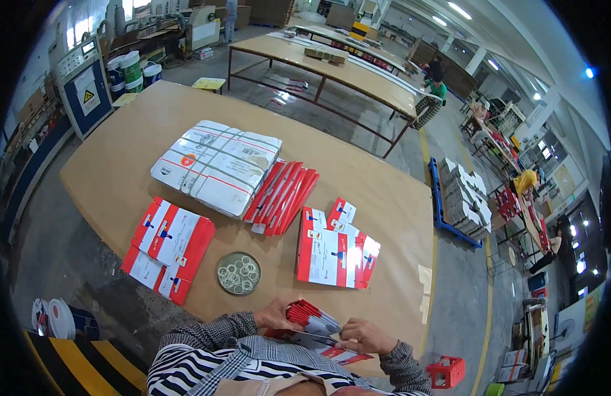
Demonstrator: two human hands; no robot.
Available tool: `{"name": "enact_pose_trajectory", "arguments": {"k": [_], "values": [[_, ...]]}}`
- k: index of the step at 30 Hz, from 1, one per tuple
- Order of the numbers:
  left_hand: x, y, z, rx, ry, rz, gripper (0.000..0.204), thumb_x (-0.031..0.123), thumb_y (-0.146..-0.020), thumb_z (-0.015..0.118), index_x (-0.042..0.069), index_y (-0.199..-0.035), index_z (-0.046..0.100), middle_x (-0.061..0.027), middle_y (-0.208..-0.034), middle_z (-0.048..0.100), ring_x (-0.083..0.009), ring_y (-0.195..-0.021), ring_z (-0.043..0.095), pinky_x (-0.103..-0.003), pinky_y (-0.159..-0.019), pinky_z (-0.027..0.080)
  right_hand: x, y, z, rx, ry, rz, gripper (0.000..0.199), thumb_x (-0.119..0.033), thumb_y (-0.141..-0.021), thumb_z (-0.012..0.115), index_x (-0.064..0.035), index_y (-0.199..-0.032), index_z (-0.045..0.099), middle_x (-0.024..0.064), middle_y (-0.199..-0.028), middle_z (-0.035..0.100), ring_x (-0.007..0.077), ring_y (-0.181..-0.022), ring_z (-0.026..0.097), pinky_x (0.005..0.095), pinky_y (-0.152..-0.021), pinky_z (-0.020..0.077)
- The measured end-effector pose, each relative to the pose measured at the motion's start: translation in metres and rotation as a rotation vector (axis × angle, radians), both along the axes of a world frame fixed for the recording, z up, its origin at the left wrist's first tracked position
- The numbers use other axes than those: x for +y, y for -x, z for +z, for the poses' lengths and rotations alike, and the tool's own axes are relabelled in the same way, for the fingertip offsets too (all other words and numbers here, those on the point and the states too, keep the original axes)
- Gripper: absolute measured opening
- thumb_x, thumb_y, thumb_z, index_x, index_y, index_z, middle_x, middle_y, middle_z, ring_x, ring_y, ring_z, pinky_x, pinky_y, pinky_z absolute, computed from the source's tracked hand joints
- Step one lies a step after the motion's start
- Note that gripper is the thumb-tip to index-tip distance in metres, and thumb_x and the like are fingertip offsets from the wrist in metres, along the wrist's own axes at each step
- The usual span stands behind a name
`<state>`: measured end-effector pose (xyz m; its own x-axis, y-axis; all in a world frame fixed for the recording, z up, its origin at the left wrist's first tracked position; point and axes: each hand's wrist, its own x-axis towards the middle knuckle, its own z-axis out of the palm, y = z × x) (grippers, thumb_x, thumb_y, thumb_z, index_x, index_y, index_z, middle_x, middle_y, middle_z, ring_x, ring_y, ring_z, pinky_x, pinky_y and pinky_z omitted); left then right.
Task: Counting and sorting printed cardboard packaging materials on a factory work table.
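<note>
Close to my body, my left hand grips a fanned stack of folded red-and-white printed cards at its left side. My right hand pinches the right edge of the cards, its fingers bent together. Beneath this stack lies more red-and-white printed card, partly hidden by my hands. Just beyond my left hand sits a round shallow dish with several pale ring-shaped bands in it. Flat piles of similar cards lie to the left and to the right of the dish.
A white strapped bundle rests on the brown-covered table, beside a row of red packets. Past the table stand a long worktable and a blue pallet of stacked card. A red crate stands at lower right. Other people work farther off.
</note>
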<state>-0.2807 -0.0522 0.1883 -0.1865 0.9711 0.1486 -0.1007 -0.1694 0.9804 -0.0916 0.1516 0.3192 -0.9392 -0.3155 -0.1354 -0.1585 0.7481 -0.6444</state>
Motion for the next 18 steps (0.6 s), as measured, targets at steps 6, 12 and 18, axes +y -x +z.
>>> {"name": "enact_pose_trajectory", "arguments": {"k": [6, 12, 18], "values": [[0.000, -0.017, 0.009, 0.010, 0.072, -0.033, 0.066, 0.016, -0.063, 0.089, 0.003, -0.119, 0.055, -0.0098, -0.115, 0.058, -0.0215, -0.108, 0.056, -0.036, -0.097, 0.046, 0.000, -0.063, -0.047, -0.052, 0.399, -0.311, 0.024, -0.018, -0.086, 0.068, -0.0012, -0.102, 0.069, 0.0160, -0.112, 0.064, 0.0293, -0.109, 0.058, 0.0379, -0.095, 0.0456], [-0.008, -0.032, -0.004, -0.186, 0.114, -0.070, 0.074, 0.013, -0.069, 0.087, 0.005, -0.130, 0.046, -0.0076, -0.123, 0.056, -0.0189, -0.115, 0.054, -0.035, -0.100, 0.044, -0.023, -0.065, -0.072, -0.109, 0.359, -0.720, 0.043, -0.024, -0.081, 0.071, -0.0059, -0.120, 0.062, 0.0172, -0.112, 0.064, 0.0304, -0.112, 0.058, 0.0392, -0.093, 0.0471], [0.022, -0.032, 0.009, 0.000, -0.049, -0.143, 0.063, 0.010, -0.069, 0.086, 0.009, -0.122, 0.051, -0.0066, -0.111, 0.061, -0.0181, -0.107, 0.057, -0.034, -0.096, 0.046, -0.060, -0.049, -0.071, -0.534, 0.084, -0.671, 0.058, -0.022, -0.077, 0.070, -0.0112, -0.131, 0.050, 0.0148, -0.114, 0.060, 0.0368, -0.100, 0.060, 0.0443, -0.076, 0.0508]]}}
